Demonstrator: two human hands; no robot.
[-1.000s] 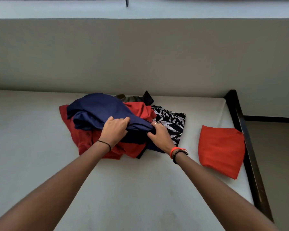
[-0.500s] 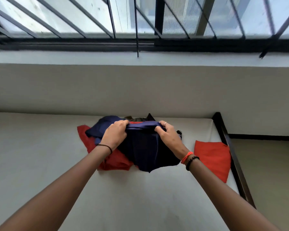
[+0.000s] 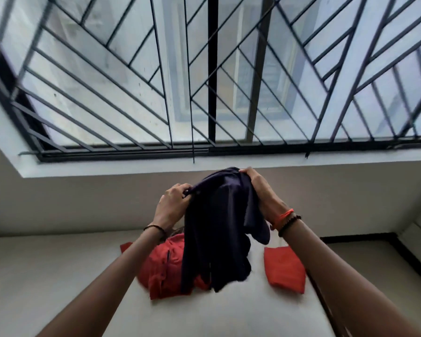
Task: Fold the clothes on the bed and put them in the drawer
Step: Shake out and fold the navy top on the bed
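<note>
A navy blue garment (image 3: 216, 229) hangs in the air above the bed, held up at its top edge. My left hand (image 3: 171, 205) grips its left corner and my right hand (image 3: 260, 193) grips its right corner, both raised in front of the wall. Under it on the white bed (image 3: 58, 276) lies a crumpled red garment (image 3: 163, 268). The rest of the pile is hidden behind the hanging cloth. A folded red garment (image 3: 284, 269) lies on the bed to the right, near the bed's edge.
A dark bed frame (image 3: 326, 300) runs along the right side of the mattress, with floor beyond it. A pale wall stands behind the bed, topped by a window with black metal bars (image 3: 212, 76).
Both hands have lifted the navy garment off the pile and raised it high, so it now hangs free. The view has tilted upward toward the window.
</note>
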